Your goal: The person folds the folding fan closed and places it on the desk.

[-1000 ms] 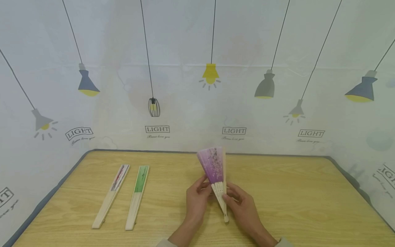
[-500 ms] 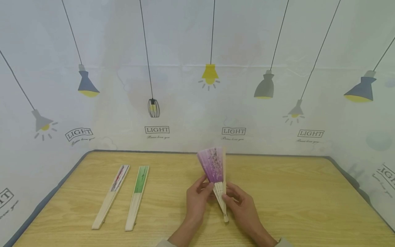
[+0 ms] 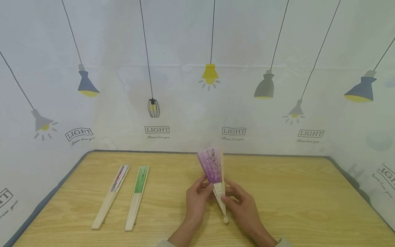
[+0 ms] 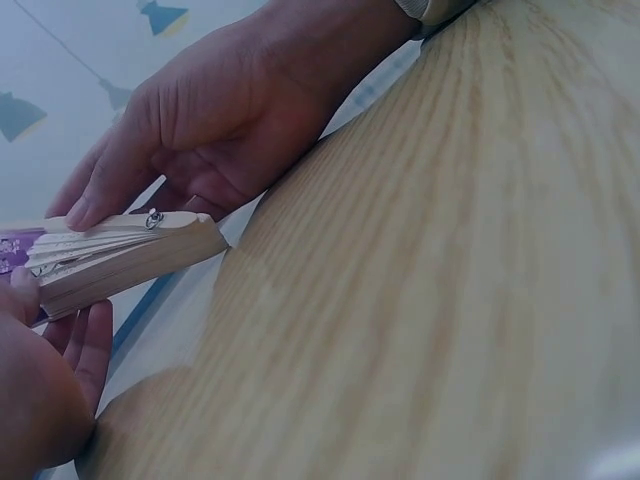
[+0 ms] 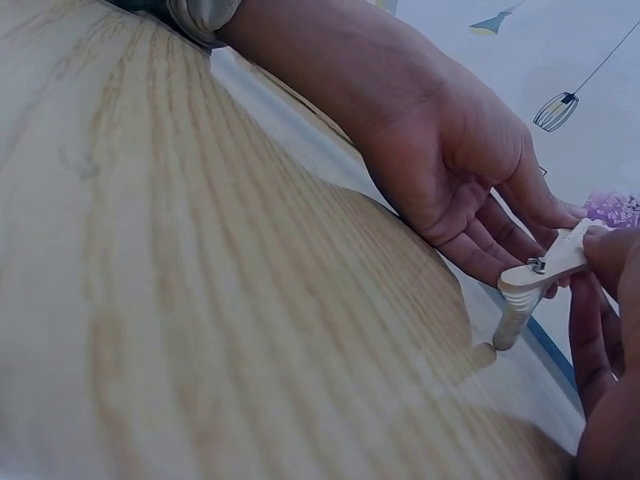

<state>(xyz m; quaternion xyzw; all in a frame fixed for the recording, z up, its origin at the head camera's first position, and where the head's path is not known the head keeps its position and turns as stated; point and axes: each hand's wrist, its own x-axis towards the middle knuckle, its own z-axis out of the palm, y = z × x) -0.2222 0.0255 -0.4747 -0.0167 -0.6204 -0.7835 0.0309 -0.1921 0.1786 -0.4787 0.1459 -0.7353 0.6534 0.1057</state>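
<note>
In the head view a purple folding fan (image 3: pixel 213 166) with pale wooden ribs is held partly spread, its pivot end pointing toward the person. My left hand (image 3: pixel 197 199) pinches the fan's left edge, thumb on the ribs. My right hand (image 3: pixel 242 206) pinches the right edge, thumb in front. Most of both hands' other fingers are hidden behind the fan. At the left lie two folded fans, one with a green leaf (image 3: pixel 142 180) and one with a white and red printed leaf (image 3: pixel 119 178). The left wrist view shows the fan's metal pivot (image 4: pixel 153 218) close up.
A wood-grain table (image 3: pixel 302 206) fills the lower half of the head view. A pale wall cloth (image 3: pixel 185 85) printed with hanging lamps and the word LIGHT stands behind and at both sides of it.
The right edge of the purple fan and my right fingers have shifted slightly left, so the fan is a little narrower. My left hand and the two folded fans stay in place.
</note>
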